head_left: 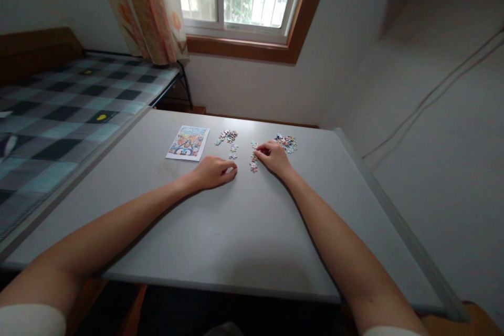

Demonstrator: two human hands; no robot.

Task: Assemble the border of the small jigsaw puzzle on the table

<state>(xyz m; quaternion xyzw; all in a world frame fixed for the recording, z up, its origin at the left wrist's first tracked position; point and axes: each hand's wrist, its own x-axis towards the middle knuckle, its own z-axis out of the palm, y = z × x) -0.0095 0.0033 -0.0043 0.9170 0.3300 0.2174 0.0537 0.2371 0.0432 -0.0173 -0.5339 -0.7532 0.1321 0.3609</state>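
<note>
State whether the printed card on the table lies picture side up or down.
Picture side up: the printed card shows its colourful illustration to the camera, flat on the table.

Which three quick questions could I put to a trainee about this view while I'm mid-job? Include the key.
1. Multiple choice: where does the printed sheet lie?
a) on the bed
b) on the table
c) on the windowsill
2. True or false: the left hand is closer to the printed sheet than the right hand is.
3. Short answer: what small things lie at the fingers of the right hand?

Key: 1 b; 2 true; 3 puzzle pieces, though whether one is gripped is too small to tell.
</note>
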